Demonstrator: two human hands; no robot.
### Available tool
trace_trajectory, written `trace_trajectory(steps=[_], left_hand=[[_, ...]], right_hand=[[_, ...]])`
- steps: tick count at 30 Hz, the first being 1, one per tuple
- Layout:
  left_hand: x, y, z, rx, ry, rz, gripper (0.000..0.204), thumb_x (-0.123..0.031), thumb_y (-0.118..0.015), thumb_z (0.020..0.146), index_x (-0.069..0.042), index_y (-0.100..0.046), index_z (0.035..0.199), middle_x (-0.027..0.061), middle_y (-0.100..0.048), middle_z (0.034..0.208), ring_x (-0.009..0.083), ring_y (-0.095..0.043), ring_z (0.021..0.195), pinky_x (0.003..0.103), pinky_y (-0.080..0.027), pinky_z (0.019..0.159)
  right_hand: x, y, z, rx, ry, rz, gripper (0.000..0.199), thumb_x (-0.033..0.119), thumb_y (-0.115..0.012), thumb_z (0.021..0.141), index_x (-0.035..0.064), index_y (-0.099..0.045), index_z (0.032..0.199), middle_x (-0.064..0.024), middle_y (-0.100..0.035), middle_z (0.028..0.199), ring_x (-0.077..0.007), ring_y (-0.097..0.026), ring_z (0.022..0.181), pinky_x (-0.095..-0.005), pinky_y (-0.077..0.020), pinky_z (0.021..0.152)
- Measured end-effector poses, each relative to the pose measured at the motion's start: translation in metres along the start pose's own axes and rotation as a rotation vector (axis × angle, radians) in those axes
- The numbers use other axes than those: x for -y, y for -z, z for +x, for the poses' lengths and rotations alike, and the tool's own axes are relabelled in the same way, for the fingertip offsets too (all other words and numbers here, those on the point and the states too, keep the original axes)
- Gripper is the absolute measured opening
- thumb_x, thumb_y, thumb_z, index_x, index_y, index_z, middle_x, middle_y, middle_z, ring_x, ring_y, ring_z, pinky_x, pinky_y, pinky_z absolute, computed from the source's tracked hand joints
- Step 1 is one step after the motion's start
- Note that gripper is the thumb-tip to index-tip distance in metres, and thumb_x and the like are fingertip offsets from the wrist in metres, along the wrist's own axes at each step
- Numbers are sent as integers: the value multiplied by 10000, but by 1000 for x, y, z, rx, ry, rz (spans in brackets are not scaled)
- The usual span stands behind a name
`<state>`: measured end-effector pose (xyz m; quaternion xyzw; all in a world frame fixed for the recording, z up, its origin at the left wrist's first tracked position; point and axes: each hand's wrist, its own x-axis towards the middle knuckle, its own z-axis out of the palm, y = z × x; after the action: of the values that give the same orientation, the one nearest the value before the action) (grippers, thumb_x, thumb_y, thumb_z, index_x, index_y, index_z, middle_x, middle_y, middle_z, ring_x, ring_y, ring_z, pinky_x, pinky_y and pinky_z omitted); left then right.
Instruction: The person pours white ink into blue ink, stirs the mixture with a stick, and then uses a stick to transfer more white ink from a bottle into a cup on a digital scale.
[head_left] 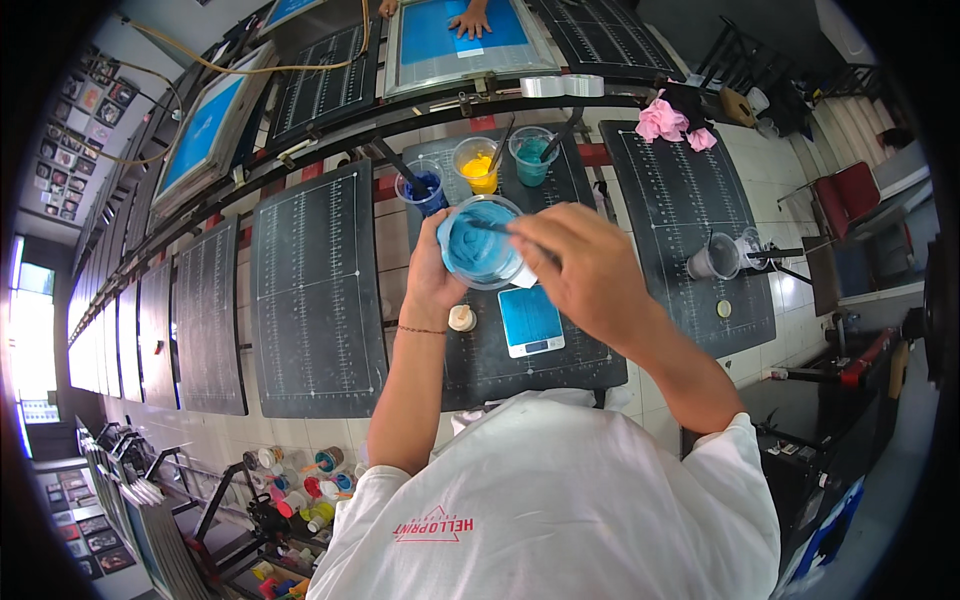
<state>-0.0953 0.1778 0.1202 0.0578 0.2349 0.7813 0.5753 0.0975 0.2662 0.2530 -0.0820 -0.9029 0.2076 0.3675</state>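
Observation:
My left hand (432, 272) is wrapped round a clear plastic cup (475, 262) of light blue ink, held up over the black board. Closed on a thin dark stirring stick (492, 228), my right hand (585, 265) keeps its end in the ink; the fingers are slightly blurred. Just below the cup lies a digital scale (532, 318) with a blue top. A small cream-coloured lid or pot (461, 318) sits left of the scale. Beyond the cup stand cups of dark blue ink (424, 192), yellow ink (479, 176) and teal ink (531, 168), each with a stick in it.
Black ruled boards (312, 290) flank mine. The right board (690, 200) carries pink crumpled paper (662, 120) and a cup of grey stuff (712, 258). Across the rail, another person's hand (472, 20) rests on a blue screen frame (420, 75). Ink pots (318, 490) fill the lower left.

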Motion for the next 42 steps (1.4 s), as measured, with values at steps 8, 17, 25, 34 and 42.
trace_trajectory(steps=[8,17,25,34,42], left_hand=[[4,0,-2,102,49,-55,445,-301,-371,1067,22,-621,1242,154,-706,1192,265,-681,1096,408,-563,978],[23,6,9,297,62,-139,425,-344,-444,1070,-25,-611,1297,149,-663,1300,289,-643,1199,451,-533,1048],[73,-22,5,39,53,-177,442,-325,-379,1057,-1,-625,1230,144,-700,1206,273,-675,1113,415,-536,1019],[96,-11,-2,43,92,-156,435,-315,-376,1061,4,-625,1221,150,-703,1198,260,-684,1101,417,-549,1004],[98,15,-11,184,160,-168,419,-352,-431,1069,-63,-604,1319,130,-648,1331,278,-611,1251,450,-495,1091]], right_hand=[[7,3,-6,-3,-91,108,118,126,-734,896,28,-701,954,-102,-655,822,-294,-649,741,-392,-529,676],[11,18,0,30,-146,6,88,116,-713,907,29,-703,922,-118,-657,818,-299,-660,744,-399,-529,655],[10,39,-1,88,-111,-98,92,135,-711,900,43,-699,903,-92,-630,777,-291,-653,723,-390,-528,649],[2,43,-20,147,-194,-133,96,136,-708,903,41,-716,906,-91,-656,808,-287,-663,723,-382,-533,655],[-3,39,-27,137,-289,-103,130,156,-698,924,31,-729,923,-89,-666,818,-289,-671,737,-386,-536,658]])
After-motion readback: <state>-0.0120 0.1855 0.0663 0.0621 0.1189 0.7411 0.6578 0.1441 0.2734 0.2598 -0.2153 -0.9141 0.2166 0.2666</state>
